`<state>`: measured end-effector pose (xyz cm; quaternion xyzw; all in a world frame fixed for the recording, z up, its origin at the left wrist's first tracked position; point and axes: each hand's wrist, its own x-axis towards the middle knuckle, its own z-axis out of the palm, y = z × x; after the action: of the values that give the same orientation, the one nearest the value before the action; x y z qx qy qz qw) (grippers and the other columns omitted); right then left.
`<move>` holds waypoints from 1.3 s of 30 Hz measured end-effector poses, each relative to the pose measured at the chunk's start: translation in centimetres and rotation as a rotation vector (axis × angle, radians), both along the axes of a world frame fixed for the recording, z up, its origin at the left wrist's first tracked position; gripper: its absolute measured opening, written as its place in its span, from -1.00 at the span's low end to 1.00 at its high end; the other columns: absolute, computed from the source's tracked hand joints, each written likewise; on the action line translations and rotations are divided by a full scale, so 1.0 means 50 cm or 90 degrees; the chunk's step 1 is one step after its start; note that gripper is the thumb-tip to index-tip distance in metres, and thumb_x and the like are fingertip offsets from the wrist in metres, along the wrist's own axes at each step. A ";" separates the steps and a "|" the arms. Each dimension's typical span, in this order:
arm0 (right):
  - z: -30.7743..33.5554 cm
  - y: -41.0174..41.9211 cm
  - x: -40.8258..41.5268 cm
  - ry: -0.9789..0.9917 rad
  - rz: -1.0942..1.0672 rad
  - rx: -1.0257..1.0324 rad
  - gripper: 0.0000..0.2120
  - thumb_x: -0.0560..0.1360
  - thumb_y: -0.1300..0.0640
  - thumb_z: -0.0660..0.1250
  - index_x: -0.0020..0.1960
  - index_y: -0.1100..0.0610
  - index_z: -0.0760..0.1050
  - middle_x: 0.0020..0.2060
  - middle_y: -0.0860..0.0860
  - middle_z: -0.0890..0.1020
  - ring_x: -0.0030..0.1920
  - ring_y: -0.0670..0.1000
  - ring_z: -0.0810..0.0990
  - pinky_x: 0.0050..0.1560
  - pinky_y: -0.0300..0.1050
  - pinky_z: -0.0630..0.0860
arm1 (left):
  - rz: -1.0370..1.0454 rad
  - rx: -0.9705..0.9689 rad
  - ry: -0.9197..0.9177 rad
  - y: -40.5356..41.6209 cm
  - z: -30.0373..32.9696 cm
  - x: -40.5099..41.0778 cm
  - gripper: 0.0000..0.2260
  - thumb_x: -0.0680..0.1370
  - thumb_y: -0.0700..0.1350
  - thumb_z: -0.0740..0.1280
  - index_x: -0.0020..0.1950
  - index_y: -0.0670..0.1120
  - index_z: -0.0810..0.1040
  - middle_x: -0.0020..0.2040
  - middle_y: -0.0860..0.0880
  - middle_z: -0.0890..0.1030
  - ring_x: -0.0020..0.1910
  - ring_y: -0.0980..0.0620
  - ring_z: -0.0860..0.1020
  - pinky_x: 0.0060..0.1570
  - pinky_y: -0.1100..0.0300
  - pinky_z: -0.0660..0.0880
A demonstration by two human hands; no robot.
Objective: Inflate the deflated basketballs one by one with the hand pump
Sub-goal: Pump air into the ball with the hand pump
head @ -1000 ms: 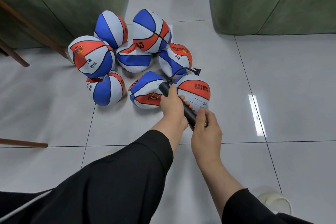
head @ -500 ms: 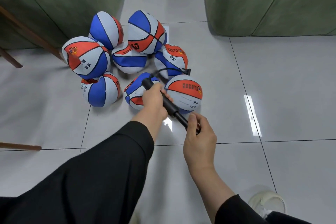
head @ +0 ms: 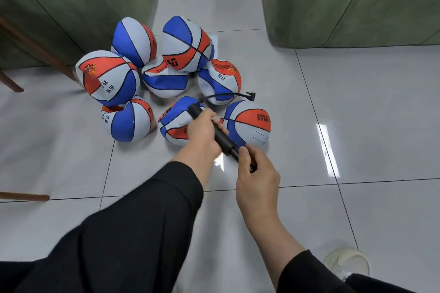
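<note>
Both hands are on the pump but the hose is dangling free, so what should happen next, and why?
Probably bring the hose tip to a ball's valve: left hand and right hand hold the pump, but its hose hangs unconnected above the nearest basketball.

The two hands are drawing apart along the hand pump (head: pixel 223 140): a second ago the right hand (head: pixel 258 173) sat tight against the left hand (head: pixel 202 135) with the handle pushed in, and now a stretch of black barrel and thin rod is showing between them. The left hand, gripping the barrel, is sitting farther forward over the blue, white and orange ball (head: pixel 177 126) than before. The hose (head: pixel 226 96) is arching lower, its tip now hanging beyond the rightmost ball (head: pixel 250 123).
</note>
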<state>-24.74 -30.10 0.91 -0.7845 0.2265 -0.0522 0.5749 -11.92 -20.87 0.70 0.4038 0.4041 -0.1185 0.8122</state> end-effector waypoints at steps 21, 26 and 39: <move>0.000 0.004 0.005 -0.004 -0.029 0.014 -0.60 0.61 -0.17 0.22 0.28 0.03 0.61 0.13 -0.07 0.66 0.17 -0.07 0.60 0.22 0.06 0.59 | -0.028 -0.022 -0.005 -0.059 -0.002 -0.036 -0.91 0.55 -0.24 0.31 0.00 -0.12 0.42 -0.42 0.00 0.42 -0.56 0.07 0.35 -0.54 0.27 0.37; 0.007 -0.004 -0.016 -0.022 -0.037 0.029 -0.67 0.60 -0.12 0.29 0.22 0.05 0.64 0.01 -0.09 0.68 0.04 -0.09 0.62 0.16 0.05 0.58 | -0.018 0.018 -0.034 0.022 0.010 0.045 -0.86 0.55 -0.21 0.33 -0.15 -0.08 0.40 -0.42 0.02 0.40 -0.56 0.07 0.36 -0.50 0.25 0.42; 0.005 0.012 0.023 -0.024 -0.102 0.038 -0.62 0.68 -0.02 0.21 0.43 0.09 0.51 0.34 -0.02 0.58 0.36 -0.06 0.50 0.41 -0.01 0.46 | 0.024 -0.010 -0.022 -0.077 0.014 -0.048 -0.91 0.56 -0.25 0.30 -0.03 -0.08 0.43 -0.41 0.00 0.41 -0.54 0.06 0.35 -0.54 0.25 0.37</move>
<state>-23.59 -29.52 1.14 -0.7451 0.2791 -0.1064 0.5963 -14.33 -24.70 1.39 0.3915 0.3966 -0.0993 0.8243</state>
